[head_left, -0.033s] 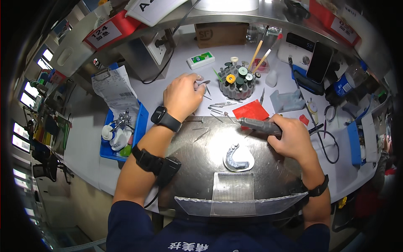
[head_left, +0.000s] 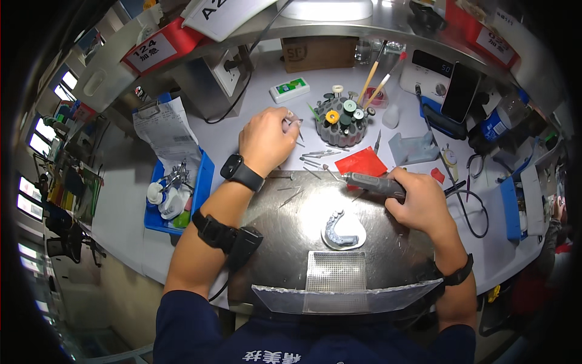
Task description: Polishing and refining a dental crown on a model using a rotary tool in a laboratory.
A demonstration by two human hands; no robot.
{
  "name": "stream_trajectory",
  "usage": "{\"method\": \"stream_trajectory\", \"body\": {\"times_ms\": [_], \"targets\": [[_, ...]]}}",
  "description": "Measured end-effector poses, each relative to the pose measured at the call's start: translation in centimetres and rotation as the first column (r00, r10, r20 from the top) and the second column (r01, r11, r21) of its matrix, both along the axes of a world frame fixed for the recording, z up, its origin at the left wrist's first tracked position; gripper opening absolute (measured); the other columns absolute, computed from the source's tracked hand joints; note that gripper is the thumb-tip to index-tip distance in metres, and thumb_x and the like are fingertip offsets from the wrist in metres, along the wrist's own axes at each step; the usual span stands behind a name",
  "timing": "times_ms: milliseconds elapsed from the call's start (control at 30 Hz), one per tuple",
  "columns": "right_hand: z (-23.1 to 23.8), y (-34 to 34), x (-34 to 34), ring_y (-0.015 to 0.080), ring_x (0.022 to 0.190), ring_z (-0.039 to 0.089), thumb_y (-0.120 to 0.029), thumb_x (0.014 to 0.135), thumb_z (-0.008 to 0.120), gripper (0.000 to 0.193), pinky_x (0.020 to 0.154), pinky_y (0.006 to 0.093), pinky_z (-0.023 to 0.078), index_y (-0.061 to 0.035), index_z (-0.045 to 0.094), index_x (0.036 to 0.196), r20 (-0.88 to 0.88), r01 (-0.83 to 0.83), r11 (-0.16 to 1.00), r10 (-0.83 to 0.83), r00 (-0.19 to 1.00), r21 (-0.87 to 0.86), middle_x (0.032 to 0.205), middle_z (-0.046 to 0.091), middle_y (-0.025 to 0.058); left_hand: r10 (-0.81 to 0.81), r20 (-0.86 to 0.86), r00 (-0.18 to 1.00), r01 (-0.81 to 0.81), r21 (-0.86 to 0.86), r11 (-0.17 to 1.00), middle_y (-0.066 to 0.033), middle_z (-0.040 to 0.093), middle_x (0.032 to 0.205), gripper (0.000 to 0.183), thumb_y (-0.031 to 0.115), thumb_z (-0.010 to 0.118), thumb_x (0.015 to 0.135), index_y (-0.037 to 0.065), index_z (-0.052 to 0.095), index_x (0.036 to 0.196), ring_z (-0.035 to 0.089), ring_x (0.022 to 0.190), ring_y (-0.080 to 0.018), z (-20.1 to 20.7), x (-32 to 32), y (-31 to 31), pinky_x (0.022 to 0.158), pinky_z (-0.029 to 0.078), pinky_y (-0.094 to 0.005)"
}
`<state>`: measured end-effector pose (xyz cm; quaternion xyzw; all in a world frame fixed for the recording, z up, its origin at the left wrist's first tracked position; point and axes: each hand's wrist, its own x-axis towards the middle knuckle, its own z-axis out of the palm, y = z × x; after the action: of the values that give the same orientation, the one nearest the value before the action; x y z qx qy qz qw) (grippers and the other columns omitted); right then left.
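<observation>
My left hand is closed in a pinch at the far side of the metal work plate, with a slim metal bur partly showing at its fingertips. In my right hand is a dark handpiece, gripped by its body and pointing left. A bur sticks out of its nose. Several loose burs lie between the two hands, beside a red sheet. Nearer me, a grey horseshoe-shaped dental piece rests on a pale base, apart from both hands.
A round grey bur holder stands behind the burs. A clear shield spans the near edge, by a perforated grille. At left sits a blue tray; at right, a control box and a looping cord.
My left hand has shifted slightly right, its fingertips drawn in closer together. My right hand with the handpiece has hardly moved.
</observation>
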<state>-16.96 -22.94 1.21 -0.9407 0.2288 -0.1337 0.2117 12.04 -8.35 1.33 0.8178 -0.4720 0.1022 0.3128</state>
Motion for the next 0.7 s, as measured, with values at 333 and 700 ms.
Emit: {"method": "stream_trajectory", "body": {"times_ms": [333,700], "targets": [[-0.7,-0.5,-0.5,0.0381,0.088,0.072,-0.022,0.077,0.072,0.032,0.078,0.0484,0.057,-0.0082,0.068,0.105,-0.032,-0.034,0.999,0.034,0.999,-0.011,0.091,0.075,0.0155,-0.454,0.294,0.841,0.442,0.111,0.89,-0.0142,0.073,0.101,0.019,0.018,0.072,0.092,0.003,0.074,0.104,0.067,0.106,-0.0351,6.7,-2.6,-7.4,0.094,0.055,-0.0446],[-0.7,-0.2,-0.8,0.0396,0.089,0.073,-0.021,0.078,0.07,0.03,0.079,0.0498,0.058,-0.006,0.065,0.103,-0.024,-0.066,0.998,0.065,0.998,-0.017,0.091,0.074,0.0153,-0.544,0.213,0.811,0.409,0.458,0.789,-0.0187,0.071,0.103,0.037,0.034,0.059,0.102,0.005,0.079,0.107,0.066,0.109,-0.0395,5.9,-1.8,-12.2,0.097,0.054,-0.0487]]}}
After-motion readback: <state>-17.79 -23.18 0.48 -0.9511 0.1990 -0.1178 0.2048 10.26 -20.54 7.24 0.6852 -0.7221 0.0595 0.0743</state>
